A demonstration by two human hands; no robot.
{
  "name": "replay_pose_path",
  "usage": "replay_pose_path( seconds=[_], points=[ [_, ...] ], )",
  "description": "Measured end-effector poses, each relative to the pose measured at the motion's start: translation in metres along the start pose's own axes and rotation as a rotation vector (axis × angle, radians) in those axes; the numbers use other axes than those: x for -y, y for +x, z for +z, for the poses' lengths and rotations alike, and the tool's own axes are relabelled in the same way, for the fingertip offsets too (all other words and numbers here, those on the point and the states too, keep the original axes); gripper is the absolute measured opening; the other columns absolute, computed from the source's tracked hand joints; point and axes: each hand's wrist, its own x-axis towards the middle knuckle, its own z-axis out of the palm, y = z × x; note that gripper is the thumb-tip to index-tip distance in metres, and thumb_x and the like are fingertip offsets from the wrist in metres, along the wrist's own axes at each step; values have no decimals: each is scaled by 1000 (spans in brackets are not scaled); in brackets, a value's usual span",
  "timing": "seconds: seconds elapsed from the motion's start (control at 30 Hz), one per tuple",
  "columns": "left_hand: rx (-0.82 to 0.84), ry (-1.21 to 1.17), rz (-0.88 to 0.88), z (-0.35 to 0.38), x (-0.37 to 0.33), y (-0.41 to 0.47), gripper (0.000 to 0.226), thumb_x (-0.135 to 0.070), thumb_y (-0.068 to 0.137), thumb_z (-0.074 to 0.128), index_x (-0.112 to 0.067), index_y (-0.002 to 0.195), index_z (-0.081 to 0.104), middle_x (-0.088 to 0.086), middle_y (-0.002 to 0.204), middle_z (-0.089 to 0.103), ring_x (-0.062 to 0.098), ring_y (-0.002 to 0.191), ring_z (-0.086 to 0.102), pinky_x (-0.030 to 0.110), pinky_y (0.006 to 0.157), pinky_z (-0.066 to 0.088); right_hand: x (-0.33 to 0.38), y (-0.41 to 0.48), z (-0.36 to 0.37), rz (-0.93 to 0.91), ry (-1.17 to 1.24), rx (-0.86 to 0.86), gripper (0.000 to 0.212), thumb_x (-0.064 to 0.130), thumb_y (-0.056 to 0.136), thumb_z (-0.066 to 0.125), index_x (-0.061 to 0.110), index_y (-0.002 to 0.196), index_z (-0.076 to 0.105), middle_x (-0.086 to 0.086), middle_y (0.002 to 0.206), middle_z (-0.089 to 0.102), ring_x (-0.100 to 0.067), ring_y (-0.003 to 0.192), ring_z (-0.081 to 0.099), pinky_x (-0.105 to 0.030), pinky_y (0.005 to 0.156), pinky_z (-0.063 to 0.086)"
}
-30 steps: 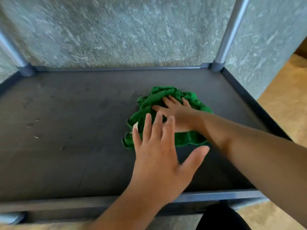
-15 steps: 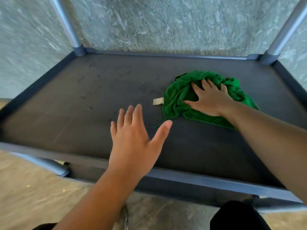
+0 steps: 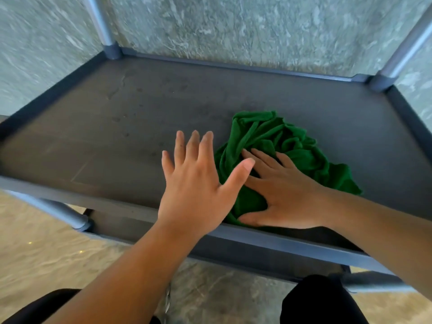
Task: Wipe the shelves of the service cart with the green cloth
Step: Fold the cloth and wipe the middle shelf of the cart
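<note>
The near part of the green cloth [image 3: 275, 134] lies hidden under the right hand [image 3: 285, 195]; both cart posts [image 3: 100, 22] run off the top edge.

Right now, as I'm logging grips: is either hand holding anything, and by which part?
Nothing is gripped. The right hand presses flat, fingers spread, on the near left part of the green cloth; the left hand is open and holds nothing.

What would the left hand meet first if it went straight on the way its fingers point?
Probably only bare shelf: the left hand aims its straight fingers at the back rim, passing left of the green cloth under the right hand. Its height above the shelf is unclear.
</note>
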Motion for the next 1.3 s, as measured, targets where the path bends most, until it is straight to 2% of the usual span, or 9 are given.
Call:
replay_pose_path(
  seconds=[0.13, 0.23, 0.4, 0.47, 0.57, 0.73, 0.87, 1.03, 1.3],
  points=[
    [128, 47, -18, 3, 2, 2, 106, -90, 75, -2, -24, 158, -10, 4, 168, -7, 21, 152, -18, 50, 121, -8, 12, 25, -6, 47, 46, -15, 99, 88, 72, 25, 46, 155, -8, 1, 164, -25, -18, 149, -27, -53, 121, -12],
    [191, 70, -19, 2, 2, 2, 108, -91, 73, -2, -25, 156, -16, 3, 166, -16, 20, 150, -24, 49, 120, -11, 11, 59, -12, 109, 49, -70, 93, 84, 80, 29, 45, 156, -10, -1, 165, -22, -23, 151, -22, -59, 119, -9],
    [259, 99, -14, 2, 3, 3, 105, -90, 75, 2, -24, 155, -21, 2, 165, -21, 20, 148, -30, 51, 120, -13, -6, 105, -25, 288, 82, -138, 103, 90, 65, 9, 43, 157, 0, -3, 167, -13, -26, 154, -10, -61, 118, -4],
    [278, 100, -12, 3, 3, 3, 104, -90, 76, 4, -26, 154, -23, 1, 164, -23, 20, 146, -32, 51, 119, -16, -16, 116, -30, 314, 89, -162, 100, 92, 71, 11, 43, 157, 2, -5, 168, -11, -28, 154, -8, -61, 118, -4],
    [297, 100, -4, 4, 1, 3, 103, -91, 76, 4, -28, 152, -26, 0, 163, -27, 19, 144, -36, 50, 119, -17, -38, 137, -37, 382, 101, -199, 98, 93, 76, 18, 41, 158, 5, -7, 168, -8, -29, 154, -6, -61, 119, -2],
    [301, 115, 10, 4, -3, 3, 101, -92, 75, 1, -30, 148, -32, -2, 161, -31, 19, 142, -39, 48, 116, -21, -79, 175, -55, 511, 119, -215, 102, 95, 75, 14, 38, 158, 8, -8, 168, -5, -32, 154, -2, -63, 119, 1],
    [230, 117, 26, 6, -6, 6, 102, -92, 76, 2, -29, 150, -30, 0, 162, -28, 20, 143, -39, 50, 117, -19, -94, 193, -64, 592, 164, -236, 105, 96, 74, 15, 35, 159, 9, -11, 168, -4, -35, 154, -1, -63, 118, -1],
    [138, 130, 41, 7, -6, 7, 101, -92, 78, 3, -27, 151, -26, 2, 164, -23, 21, 146, -33, 51, 118, -16, -84, 183, -57, 573, 152, -217, 108, 98, 71, 15, 35, 159, 6, -14, 167, -8, -36, 153, -3, -63, 119, -2],
    [95, 94, 21, 7, -5, 6, 103, -91, 76, -1, -27, 154, -20, 3, 166, -18, 21, 149, -28, 49, 117, -15, -53, 118, -31, 389, 113, -175, 116, 100, 62, 8, 37, 158, -2, -9, 167, -12, -29, 154, -11, -61, 120, -3]
  ],
)
